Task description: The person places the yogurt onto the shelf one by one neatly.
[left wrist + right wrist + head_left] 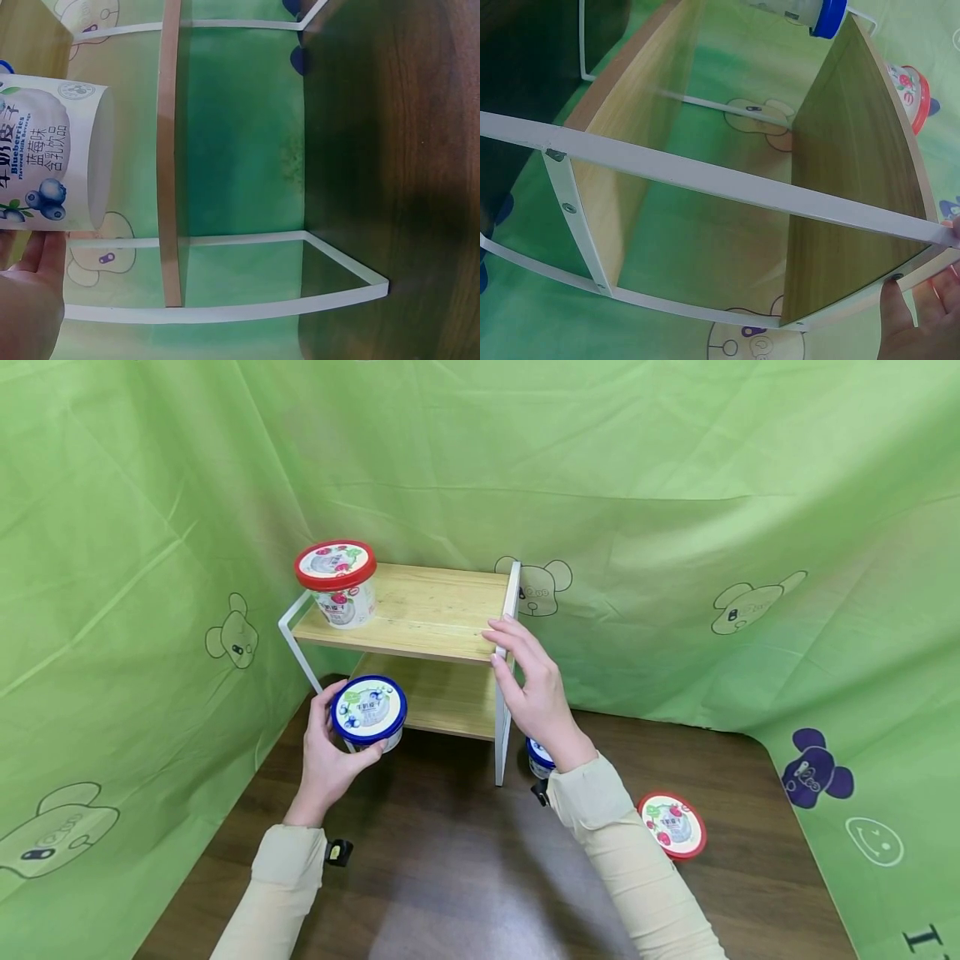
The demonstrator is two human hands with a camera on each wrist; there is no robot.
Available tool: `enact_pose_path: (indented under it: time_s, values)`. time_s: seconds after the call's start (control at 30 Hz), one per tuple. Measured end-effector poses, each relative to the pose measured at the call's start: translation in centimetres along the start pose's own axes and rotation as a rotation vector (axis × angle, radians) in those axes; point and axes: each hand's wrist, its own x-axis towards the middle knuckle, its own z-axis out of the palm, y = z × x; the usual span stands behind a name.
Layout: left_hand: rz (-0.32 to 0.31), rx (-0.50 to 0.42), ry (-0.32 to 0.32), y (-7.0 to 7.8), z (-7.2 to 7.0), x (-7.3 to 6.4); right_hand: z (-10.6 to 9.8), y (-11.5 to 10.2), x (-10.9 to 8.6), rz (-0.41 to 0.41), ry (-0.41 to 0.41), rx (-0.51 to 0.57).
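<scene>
Curling left hand [327, 762] fingers round one "Blueberries" tub [369, 710], we are touching one rack [442, 606], right hand [534, 689] fingers straight, counting two red-lidded tubs [336, 568], another blue-lidded tub [541, 760].

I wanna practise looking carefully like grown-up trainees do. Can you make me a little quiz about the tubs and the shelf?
1. Pick one: what colour is the lid of the held tub in the left hand? A) red, B) blue, C) green.
2. True or false: a red-lidded tub stands at the left end of the shelf's top board.
3. Count: how many tubs can you find in the head view?

Key:
1. B.
2. True.
3. Four: those two, plus a partly hidden blue-lidded tub and a second red-lidded one lower down on the right.
</scene>
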Motion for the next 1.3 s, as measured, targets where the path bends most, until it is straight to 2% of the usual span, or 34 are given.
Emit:
enact_pose_path:
  time_s: [0.2,0.43,0.5,0.7,0.87,0.93,1.17,1.3]
  values:
    - [0.0,0.013,0.004,0.1,0.0,0.6,0.1,0.1,0.0,0.0,0.0,0.001]
    - [0.007,0.01,0.019,-4.1,-0.2,1.6,0.0,-0.1,0.1,0.005,-0.003,0.004]
    - [0.019,0.008,0.022,-4.2,-0.3,1.7,0.0,-0.1,0.1,0.007,-0.002,0.005]
    - [0.038,0.01,0.032,-4.1,-0.2,2.2,0.0,-0.2,0.1,0.009,-0.006,0.001]
    - [0.022,0.031,0.04,-3.8,-0.1,2.6,-0.1,-0.3,0.0,0.013,-0.003,-0.002]
    - [0.017,0.029,0.039,-3.3,0.0,2.7,0.0,-0.3,0.0,0.013,-0.001,-0.001]
    - [0.013,0.009,0.02,-0.1,0.0,2.9,0.0,-0.1,0.0,0.005,0.001,0.0]
    - [0.004,0.0,0.01,0.1,-0.2,3.2,0.1,-0.1,0.0,0.005,0.004,-0.001]
